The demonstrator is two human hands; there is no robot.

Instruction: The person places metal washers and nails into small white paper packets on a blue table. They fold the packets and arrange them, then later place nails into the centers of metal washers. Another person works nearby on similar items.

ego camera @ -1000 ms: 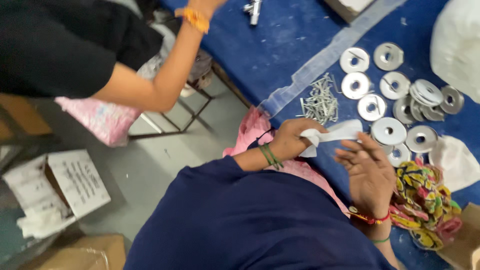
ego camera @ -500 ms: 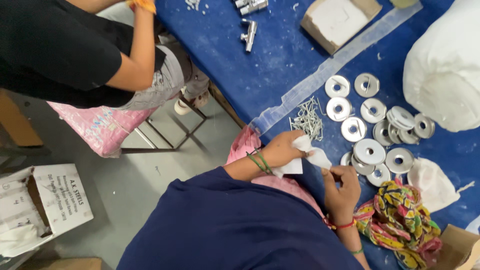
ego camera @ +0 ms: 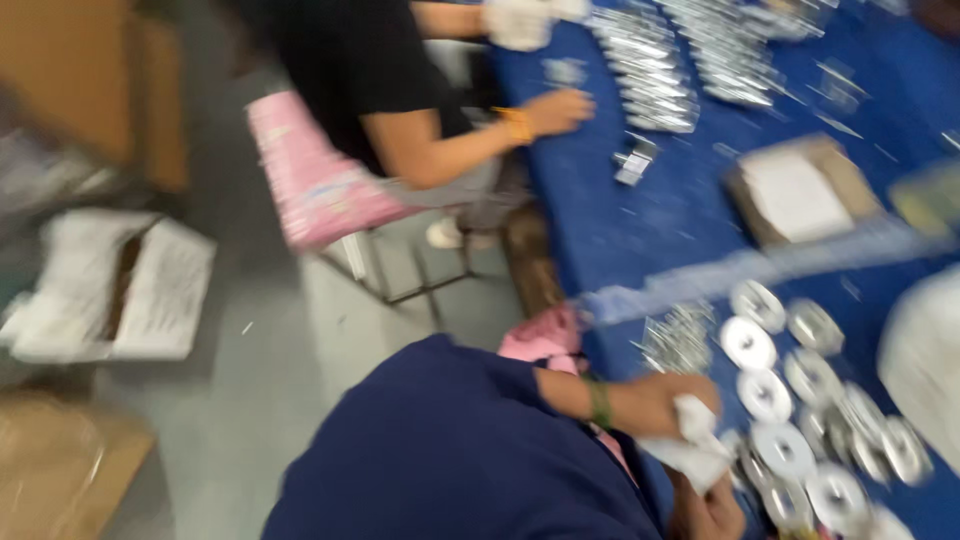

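Note:
The picture is motion-blurred. My left hand [ego camera: 668,398], with a green bangle on the wrist, is closed on a crumpled white cloth [ego camera: 692,448] at the near edge of the blue-covered table [ego camera: 680,220]. My right hand [ego camera: 712,512] is just below the cloth at the bottom edge, partly cut off, and the cloth's lower end meets it. Its grip is too blurred to read. Several round metal discs [ego camera: 782,448] lie right of both hands. A pile of small metal pins [ego camera: 680,338] lies just beyond my left hand.
A co-worker in a black shirt sits on a pink-cushioned stool [ego camera: 315,190], one hand [ego camera: 560,108] on the table near rows of metal parts [ego camera: 650,70]. A flat cardboard box [ego camera: 800,190] and a white bag [ego camera: 925,360] are on the table. An open carton [ego camera: 110,290] stands on the floor.
The view has swung, so the table, discs and my hands now sit lower and further right, and the picture has blurred. My hands have stayed together at the cloth.

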